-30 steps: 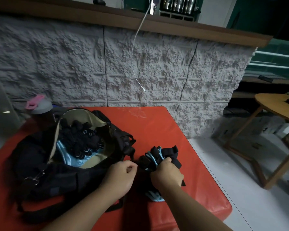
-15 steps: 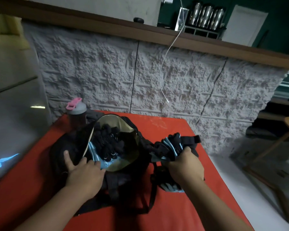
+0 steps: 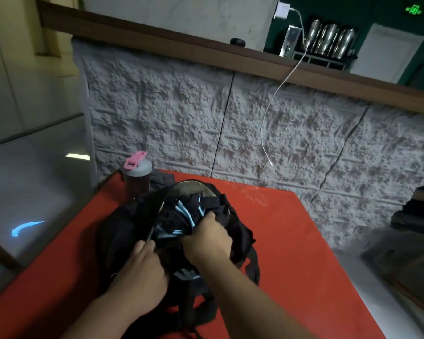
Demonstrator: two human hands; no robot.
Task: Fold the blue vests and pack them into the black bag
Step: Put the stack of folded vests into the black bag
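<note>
The black bag lies open on the red table. A folded blue and black vest sits in the bag's mouth, gripped from the near side by my right hand. My left hand grips the bag's near rim at the opening. More blue fabric shows below my right wrist, partly hidden. Whether other vests lie deeper inside is hidden.
A shaker bottle with a pink and grey lid stands at the table's far left corner behind the bag. A rough stone wall rises behind the table, with a white cable dangling. The bag's straps trail to the right.
My right hand has carried the folded vest leftward from beside the bag into its opening. My left hand has shifted along the near rim and now grips it.
</note>
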